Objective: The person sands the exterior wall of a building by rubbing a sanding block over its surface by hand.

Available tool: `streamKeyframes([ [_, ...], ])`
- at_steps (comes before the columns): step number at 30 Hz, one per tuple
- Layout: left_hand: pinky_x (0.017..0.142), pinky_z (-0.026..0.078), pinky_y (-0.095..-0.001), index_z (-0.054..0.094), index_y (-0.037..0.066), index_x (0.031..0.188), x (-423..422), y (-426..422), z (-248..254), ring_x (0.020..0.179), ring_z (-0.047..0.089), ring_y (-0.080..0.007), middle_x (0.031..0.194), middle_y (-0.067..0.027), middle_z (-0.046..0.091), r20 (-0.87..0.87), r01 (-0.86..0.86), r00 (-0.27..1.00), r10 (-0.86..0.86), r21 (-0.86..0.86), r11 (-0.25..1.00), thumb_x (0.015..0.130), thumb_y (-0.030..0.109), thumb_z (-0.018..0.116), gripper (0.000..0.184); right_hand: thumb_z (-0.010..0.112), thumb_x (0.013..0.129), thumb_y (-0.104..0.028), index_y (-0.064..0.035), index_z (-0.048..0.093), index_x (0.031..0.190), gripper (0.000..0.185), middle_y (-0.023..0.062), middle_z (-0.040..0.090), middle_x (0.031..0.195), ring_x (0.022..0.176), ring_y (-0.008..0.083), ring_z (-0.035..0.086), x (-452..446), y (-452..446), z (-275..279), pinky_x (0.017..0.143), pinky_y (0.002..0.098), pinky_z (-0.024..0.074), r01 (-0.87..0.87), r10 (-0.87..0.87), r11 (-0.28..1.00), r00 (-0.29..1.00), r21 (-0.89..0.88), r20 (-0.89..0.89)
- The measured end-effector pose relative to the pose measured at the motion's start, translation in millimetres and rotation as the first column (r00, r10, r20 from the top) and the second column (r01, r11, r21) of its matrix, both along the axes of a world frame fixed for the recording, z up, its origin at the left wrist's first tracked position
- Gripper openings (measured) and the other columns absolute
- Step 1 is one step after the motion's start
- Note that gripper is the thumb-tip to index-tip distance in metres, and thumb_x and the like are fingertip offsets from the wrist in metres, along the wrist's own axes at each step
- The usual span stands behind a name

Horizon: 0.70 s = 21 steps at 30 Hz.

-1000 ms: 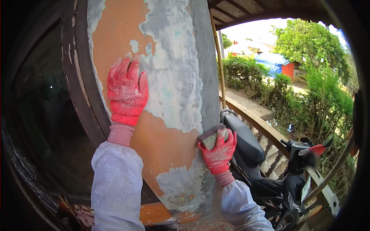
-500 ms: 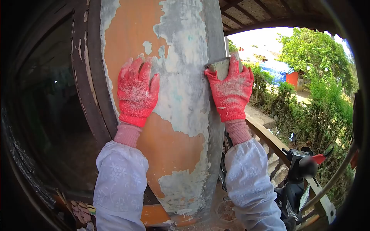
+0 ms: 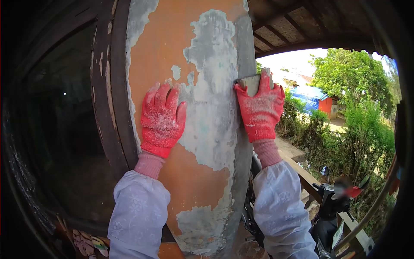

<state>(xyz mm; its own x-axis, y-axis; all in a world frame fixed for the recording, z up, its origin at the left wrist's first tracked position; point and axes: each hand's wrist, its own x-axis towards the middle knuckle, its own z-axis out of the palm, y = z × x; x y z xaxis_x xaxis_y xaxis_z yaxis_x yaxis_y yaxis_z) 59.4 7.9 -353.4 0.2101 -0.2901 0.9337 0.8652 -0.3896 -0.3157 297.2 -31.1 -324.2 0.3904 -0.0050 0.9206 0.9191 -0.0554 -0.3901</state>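
Observation:
My left hand [image 3: 163,118], in a dusty red glove with a pink cuff, lies flat against the pillar [image 3: 185,172] with its fingers stretched upward. My right hand [image 3: 261,108], gloved alike, grips a grey sanding block [image 3: 251,84] at the pillar's right edge. The thumb is on the block's left side and a finger lies over its front. A dark layer shows along the block's left edge; the face toward the pillar is hidden. Orange paint covers part of the pillar, with bare grey and whitish patches between.
A dark window frame [image 3: 116,86] with peeling paint stands at left. Sandals [image 3: 90,244] are below it. At right are a railing [image 3: 304,175], a parked motorbike [image 3: 330,207] and a green hedge [image 3: 340,146], under a roof overhang [image 3: 302,26].
The view has tilted, so the pillar and both hands appear lower. Against the pillar, my right hand with the sanding block has slid slightly upward; my left hand keeps its place.

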Motion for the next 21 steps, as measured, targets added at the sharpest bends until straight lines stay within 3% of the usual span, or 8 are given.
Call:
streamKeyframes([
  [4, 0.11, 0.041, -0.0489, 0.061, 0.006, 0.129, -1, 2, -1, 0.13, 0.048, -0.0378, 0.135, -0.0134, 0.055, 0.008, 0.017, 1.0, -0.017, 0.004, 1.0, 0.087, 0.02, 0.073, 0.046, 0.066, 0.078, -0.073, -0.0134, 0.05, 0.147, 0.093, 0.0263, 0.06, 0.121, 0.12, 0.0435, 0.056, 4, 7, 31, 0.104, 0.0506, 0.0438, -0.047, 0.045, 0.994, 0.999, 0.103, 0.016],
  [8, 0.11, 0.04, -0.0491, 0.061, 0.006, 0.129, -2, 1, 0, 0.13, 0.048, -0.0384, 0.135, -0.014, 0.055, 0.007, -0.001, 1.0, 0.001, -0.001, 1.0, 0.088, 0.02, 0.072, 0.045, 0.077, 0.073, -0.064, -0.0121, 0.05, 0.145, 0.093, 0.026, 0.054, 0.127, 0.125, 0.0444, 0.05, 4, 2, -73, 0.107, 0.0532, 0.0416, 0.027, -0.034, 0.997, 0.994, 0.071, 0.101],
  [11, 0.11, 0.04, -0.0491, 0.061, 0.005, 0.129, -1, 0, 1, 0.13, 0.048, -0.0388, 0.133, -0.0147, 0.055, 0.011, 0.019, 1.0, -0.019, 0.005, 1.0, 0.088, 0.019, 0.072, 0.045, 0.087, 0.063, -0.056, -0.0109, 0.054, 0.137, 0.092, 0.0278, 0.049, 0.132, 0.13, 0.0498, 0.043, 8, -9, -191, 0.113, 0.0602, 0.0345, -0.121, 0.131, 0.99, 0.979, -0.071, 0.157],
  [13, 0.11, 0.04, -0.0492, 0.06, 0.005, 0.129, -2, 1, 2, 0.13, 0.048, -0.0388, 0.133, -0.0151, 0.055, -0.007, 0.021, 1.0, -0.021, -0.001, 1.0, 0.087, 0.019, 0.072, 0.045, 0.088, 0.062, -0.053, -0.0128, 0.054, 0.137, 0.092, 0.0276, 0.046, 0.134, 0.131, 0.0519, 0.042, 4, -10, -209, 0.112, 0.0628, 0.034, -0.123, 0.146, 0.986, 0.963, -0.115, 0.227],
  [15, 0.11, 0.04, -0.0493, 0.06, 0.005, 0.129, -1, 0, 2, 0.13, 0.048, -0.0388, 0.133, -0.0151, 0.055, -0.005, 0.015, 1.0, -0.015, 0.003, 1.0, 0.087, 0.019, 0.072, 0.045, 0.088, 0.063, -0.051, -0.0132, 0.054, 0.136, 0.089, 0.0267, 0.047, 0.134, 0.13, 0.0522, 0.042, 5, -4, -198, 0.111, 0.0632, 0.0347, -0.17, 0.172, 0.985, 0.959, -0.024, 0.228],
  [17, 0.11, 0.04, -0.0494, 0.06, 0.005, 0.129, 0, 1, 2, 0.13, 0.048, -0.0387, 0.134, -0.0151, 0.055, -0.002, 0.012, 1.0, -0.012, 0.003, 1.0, 0.087, 0.019, 0.072, 0.045, 0.085, 0.067, -0.052, -0.0112, 0.053, 0.139, 0.089, 0.0244, 0.053, 0.129, 0.127, 0.0458, 0.047, -7, -9, -125, 0.113, 0.0558, 0.0355, -0.098, 0.093, 0.995, 0.982, 0.024, 0.164],
  [18, 0.11, 0.04, -0.0494, 0.06, 0.005, 0.129, -1, 1, 2, 0.13, 0.048, -0.0388, 0.133, -0.015, 0.055, -0.002, 0.018, 1.0, -0.018, -0.003, 1.0, 0.087, 0.019, 0.072, 0.045, 0.081, 0.07, -0.059, -0.0128, 0.052, 0.142, 0.091, 0.0242, 0.055, 0.126, 0.126, 0.0435, 0.049, -2, 0, -90, 0.114, 0.0512, 0.036, -0.068, 0.053, 0.995, 0.982, 0.076, 0.182],
  [21, 0.11, 0.04, -0.0494, 0.061, 0.004, 0.128, -1, 2, 1, 0.129, 0.049, -0.0388, 0.133, -0.015, 0.056, 0.002, 0.017, 1.0, -0.017, -0.012, 1.0, 0.087, 0.019, 0.072, 0.045, 0.066, 0.079, -0.073, -0.0149, 0.048, 0.149, 0.093, 0.0246, 0.059, 0.122, 0.113, 0.0404, 0.059, 0, 5, 12, 0.1, 0.0506, 0.0468, 0.037, -0.039, 0.999, 0.998, 0.038, 0.045],
])
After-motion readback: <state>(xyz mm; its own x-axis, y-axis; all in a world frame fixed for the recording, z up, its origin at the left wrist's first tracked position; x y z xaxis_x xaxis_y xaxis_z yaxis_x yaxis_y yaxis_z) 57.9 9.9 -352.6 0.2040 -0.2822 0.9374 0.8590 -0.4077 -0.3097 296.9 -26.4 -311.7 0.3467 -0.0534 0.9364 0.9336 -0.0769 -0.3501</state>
